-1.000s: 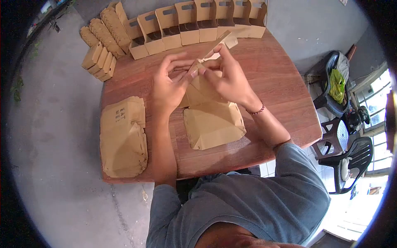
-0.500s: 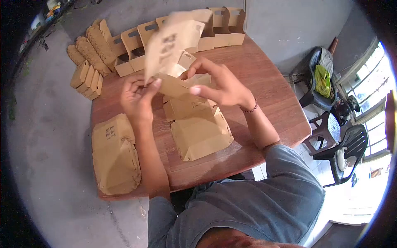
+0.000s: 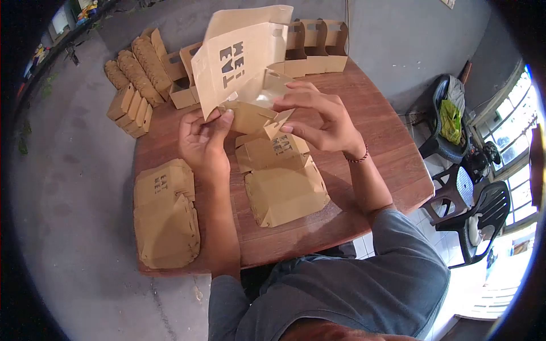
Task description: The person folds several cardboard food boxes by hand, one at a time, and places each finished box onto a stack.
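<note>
Carton in hand: a partly folded brown cardboard box (image 3: 250, 54), held above the table (image 3: 364, 125) and over the far end of the flat blanks.
Lid: a broad panel raised at the far left, its edges bent, tilted away from the tabletop.
Lettering: dark block capitals, "EAT ME!", turned sideways on the lid panel.
Near wall: a narrow panel between the two hands, in shadow; a small folded flap (image 3: 277, 124) juts from its right end.
Interior: paler than the near wall, with a bright patch of light toward the right side.
Left hand (image 3: 206, 139): pinching the carton's near left corner, thumb on top, the fingers loosely curled.
Right hand (image 3: 324, 116): partly spread at the right end — thumb by the folded flap, fingers arched above it; firmness of contact cannot be told.
Centre blanks (image 3: 287, 190): flat, creased cardboard, marked "EAT ME!", below the carton.
Left blanks (image 3: 166, 221): similar flat pieces, lettered alike, near the table's left edge.
Back row: handled cardboard carriers (image 3: 315, 51), side by side, partly hidden by the lid; small closed boxes (image 3: 129, 111) at the far left corner.
</note>
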### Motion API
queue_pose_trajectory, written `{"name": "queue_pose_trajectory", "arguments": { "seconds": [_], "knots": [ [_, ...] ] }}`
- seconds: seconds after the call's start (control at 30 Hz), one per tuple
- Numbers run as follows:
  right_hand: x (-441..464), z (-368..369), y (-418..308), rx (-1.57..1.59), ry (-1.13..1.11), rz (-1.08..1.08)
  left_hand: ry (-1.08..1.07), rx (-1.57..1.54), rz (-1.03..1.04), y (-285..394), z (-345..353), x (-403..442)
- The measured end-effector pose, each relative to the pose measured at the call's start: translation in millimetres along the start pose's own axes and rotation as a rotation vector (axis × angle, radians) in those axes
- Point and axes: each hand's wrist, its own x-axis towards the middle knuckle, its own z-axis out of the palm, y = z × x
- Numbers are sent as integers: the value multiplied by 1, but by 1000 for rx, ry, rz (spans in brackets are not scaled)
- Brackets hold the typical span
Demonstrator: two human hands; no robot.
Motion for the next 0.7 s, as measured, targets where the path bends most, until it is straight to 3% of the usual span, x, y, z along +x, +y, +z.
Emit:
{"name": "queue_pose_trajectory", "arguments": {
  "seconds": [0.13, 0.23, 0.37, 0.43, 0.47, 0.5, 0.57, 0.63, 0.7],
  "knots": [
    [3, 3, -6, -84, -50, -87, 24, 213, 229, 6, 2, -9],
    [2, 4, 0, -128, -30, -98, 43, 235, 288, 9, 9, -13],
    [0, 2, 1, -174, 36, 17, -3, 243, 207, 16, 20, -16],
    [1, 1, -1, -203, 25, 40, -65, 715, 460, 10, 13, -18],
    [2, 0, -3, -232, 18, 63, -184, 762, 622, 10, 11, -16],
    [2, -1, -3, -231, 14, 64, -181, 764, 620, 14, 13, -18],
    [1, -3, -4, -242, -87, 71, -429, 784, 498, 27, 24, -27],
    [1, -4, -5, -234, -139, 51, -423, 794, 436, 33, 30, -28],
    [1, -5, -7, -221, -193, 31, -591, 852, 246, 28, 22, -23]
  ]
}}
